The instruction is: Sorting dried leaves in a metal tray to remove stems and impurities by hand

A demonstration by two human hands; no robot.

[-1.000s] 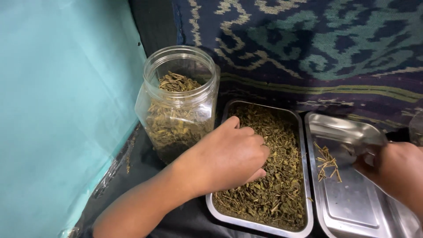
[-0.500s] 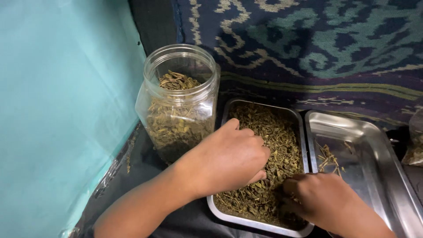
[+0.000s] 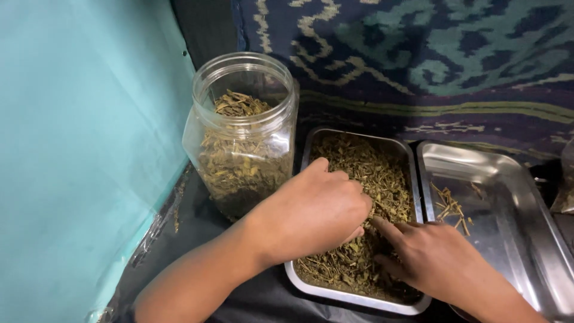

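Left hand [image 3: 314, 209] fingertips buried in dried herbs [image 3: 371, 173]

I see my left hand [image 3: 314, 209] and right hand [image 3: 430, 257] resting side by side on the dried herbs [image 3: 365, 179] in the middle tray [image 3: 359, 297]. A jar [image 3: 242, 131] stands left of that tray, and a second tray [image 3: 508, 179] with a few stems [image 3: 449, 208] lies right, against the cloth [image 3: 418, 54] behind.

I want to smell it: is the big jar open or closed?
Open. The clear jar has no lid on its round mouth, and dried leaves show inside.
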